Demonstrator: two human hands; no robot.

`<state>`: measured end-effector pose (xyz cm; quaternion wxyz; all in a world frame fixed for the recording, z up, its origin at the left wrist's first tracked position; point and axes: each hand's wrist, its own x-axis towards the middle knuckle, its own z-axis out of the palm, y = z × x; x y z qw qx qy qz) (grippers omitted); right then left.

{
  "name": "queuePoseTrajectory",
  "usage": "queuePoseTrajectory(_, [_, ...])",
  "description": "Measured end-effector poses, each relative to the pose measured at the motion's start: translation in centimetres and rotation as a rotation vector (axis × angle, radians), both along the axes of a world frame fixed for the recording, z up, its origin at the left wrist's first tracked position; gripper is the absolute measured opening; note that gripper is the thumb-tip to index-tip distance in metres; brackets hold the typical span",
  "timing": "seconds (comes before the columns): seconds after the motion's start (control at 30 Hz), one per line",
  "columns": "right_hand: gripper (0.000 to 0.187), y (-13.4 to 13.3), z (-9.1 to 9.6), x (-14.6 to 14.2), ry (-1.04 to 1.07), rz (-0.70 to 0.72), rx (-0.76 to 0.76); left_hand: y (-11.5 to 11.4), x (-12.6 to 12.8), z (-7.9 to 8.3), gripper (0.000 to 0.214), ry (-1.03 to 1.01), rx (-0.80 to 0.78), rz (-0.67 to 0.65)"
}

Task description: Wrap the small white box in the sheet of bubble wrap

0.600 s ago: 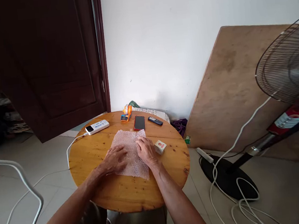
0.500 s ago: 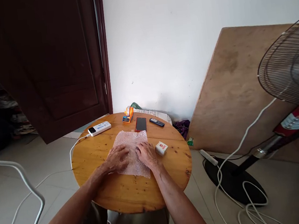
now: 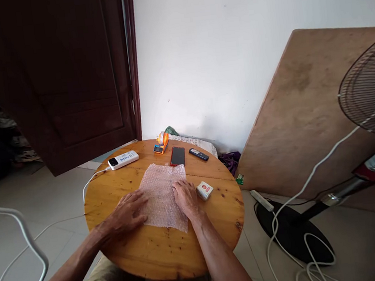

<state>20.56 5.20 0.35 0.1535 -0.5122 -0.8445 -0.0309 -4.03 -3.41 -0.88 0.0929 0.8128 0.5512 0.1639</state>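
On the left edge of the bubble wrap (image 3: 162, 197), the left hand (image 3: 129, 211) lies palm down, its grip wide, fingers spread and holding nothing that shows. On the right part of the same sheet rests the right hand (image 3: 186, 198), palm down with its fingers close together; whether its grip pinches the wrap, I cannot tell. The sheet lies flat on the round wooden table (image 3: 160, 256), between the hands. Its long axis runs from the person toward the wall (image 3: 199, 67), the far end leaning slightly right.

Just beside the right hand sits a small white box (image 3: 204, 190). Past the sheet's far edge, a red-edged phone (image 3: 177, 156) points lengthwise toward the wall; whether the two touch is unclear. To its right, a dark handset (image 3: 198, 154) lies slantwise; to its left stands an orange tape dispenser (image 3: 161, 142). Farther left, a white power bank (image 3: 124, 160) lies roughly crosswise, a white cable (image 3: 88, 181) at its left end.
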Motion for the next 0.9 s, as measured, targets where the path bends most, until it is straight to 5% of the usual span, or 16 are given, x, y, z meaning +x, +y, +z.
queuePoseTrajectory(0.13, [0.023,0.1,-0.3,0.0,0.031,0.009,0.003,-2.1,-1.8,-0.3,0.037,-0.054,0.174,0.083])
queuePoseTrajectory(0.27, [0.022,-0.1,-0.4,0.1,0.089,0.013,0.025,-2.4,0.4,1.1,0.03,-0.11,0.323,0.164])
queuePoseTrajectory(0.4, [0.02,-0.1,-0.5,0.2,0.13,0.025,0.035,-1.1,5.0,2.3,0.034,-0.07,0.246,0.03])
queuePoseTrajectory(0.53, [0.022,0.2,-1.0,0.4,0.171,0.058,0.061,-0.1,8.3,1.5,0.043,0.032,0.107,0.0])
queuePoseTrajectory(0.73, [0.025,0.4,0.2,1.0,0.235,0.05,0.188,-0.6,8.7,-0.4,0.047,0.032,0.101,-0.041])
queuePoseTrajectory(0.83, [0.022,0.0,2.0,2.6,0.196,-0.08,0.203,-0.6,8.6,-0.6,0.047,0.024,0.108,-0.039])
queuePoseTrajectory(0.9, [0.038,-0.4,3.0,4.2,0.144,-0.225,0.144,-0.5,8.7,-0.7,0.047,0.017,0.114,-0.034])
